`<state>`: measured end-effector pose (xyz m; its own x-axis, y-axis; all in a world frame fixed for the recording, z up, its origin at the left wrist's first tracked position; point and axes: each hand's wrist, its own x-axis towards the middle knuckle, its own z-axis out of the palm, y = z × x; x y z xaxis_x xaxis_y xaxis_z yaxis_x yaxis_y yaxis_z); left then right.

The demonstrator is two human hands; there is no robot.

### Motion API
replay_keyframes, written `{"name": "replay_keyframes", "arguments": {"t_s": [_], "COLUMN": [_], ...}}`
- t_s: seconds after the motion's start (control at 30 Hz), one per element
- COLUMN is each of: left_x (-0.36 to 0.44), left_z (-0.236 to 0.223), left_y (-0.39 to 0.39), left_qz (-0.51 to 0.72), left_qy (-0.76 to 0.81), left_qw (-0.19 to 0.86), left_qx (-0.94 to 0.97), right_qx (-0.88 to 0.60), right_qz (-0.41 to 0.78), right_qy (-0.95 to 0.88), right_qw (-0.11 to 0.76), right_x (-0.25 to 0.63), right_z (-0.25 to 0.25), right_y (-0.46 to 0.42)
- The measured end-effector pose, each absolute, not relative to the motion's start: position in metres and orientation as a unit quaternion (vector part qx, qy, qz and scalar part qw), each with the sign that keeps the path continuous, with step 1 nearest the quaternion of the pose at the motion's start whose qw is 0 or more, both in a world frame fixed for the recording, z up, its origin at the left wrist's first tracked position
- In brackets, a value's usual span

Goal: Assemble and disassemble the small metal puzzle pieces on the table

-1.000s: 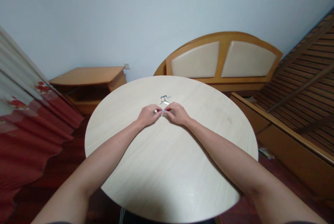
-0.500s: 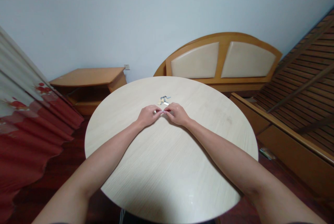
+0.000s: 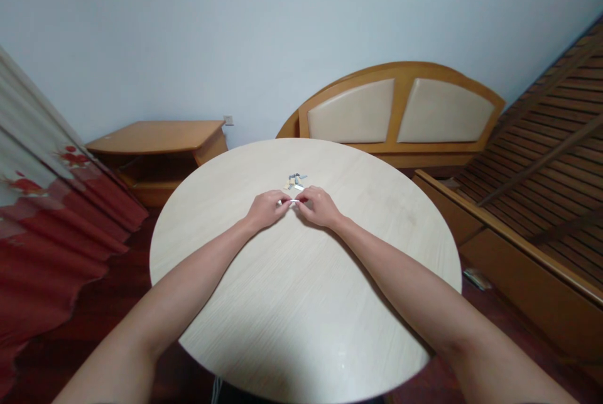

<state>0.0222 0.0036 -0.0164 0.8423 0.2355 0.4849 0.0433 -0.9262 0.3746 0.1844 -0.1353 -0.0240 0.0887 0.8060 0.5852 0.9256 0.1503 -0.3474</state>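
Over the middle of the round table (image 3: 282, 303), my left hand (image 3: 268, 208) and my right hand (image 3: 320, 206) face each other with fingers pinched. Between their fingertips is a small, thin white piece (image 3: 294, 201), gripped from both sides; its kind is too small to make out. Just beyond the fingers lies a little cluster of small beige and grey pieces (image 3: 293, 181). A flat white piece (image 3: 299, 188) rests at the near side of that cluster, close to my right hand.
A wooden cabinet (image 3: 160, 137) stands behind the table on the left, beside a red and white curtain (image 3: 70, 234). At the back right is a padded headboard (image 3: 351, 112). A slatted wooden panel (image 3: 541, 152) leans along the right, above a bed rail (image 3: 509, 228).
The fingertips have drawn slightly apart, and more of the white piece shows between them. The whole view has shifted a little; the cluster lies as before.
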Motion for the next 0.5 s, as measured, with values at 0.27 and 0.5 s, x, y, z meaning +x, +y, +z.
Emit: {"name": "replay_keyframes", "arguments": {"t_s": [0.27, 0.5], "left_x": [0.0212, 0.0201], "left_z": [-0.0132, -0.0111], "left_y": [0.0022, 0.0011], "left_qz": [0.279, 0.284], "left_qy": [0.073, 0.074], "left_qw": [0.184, 0.194], "left_qx": [0.94, 0.936], "right_qx": [-0.677, -0.68], "right_qz": [-0.089, -0.09], "right_qy": [-0.648, -0.657], "right_qw": [0.338, 0.313], "right_x": [0.1812, 0.1826], "right_z": [-0.0231, -0.0218], "right_y": [-0.1347, -0.1348]}}
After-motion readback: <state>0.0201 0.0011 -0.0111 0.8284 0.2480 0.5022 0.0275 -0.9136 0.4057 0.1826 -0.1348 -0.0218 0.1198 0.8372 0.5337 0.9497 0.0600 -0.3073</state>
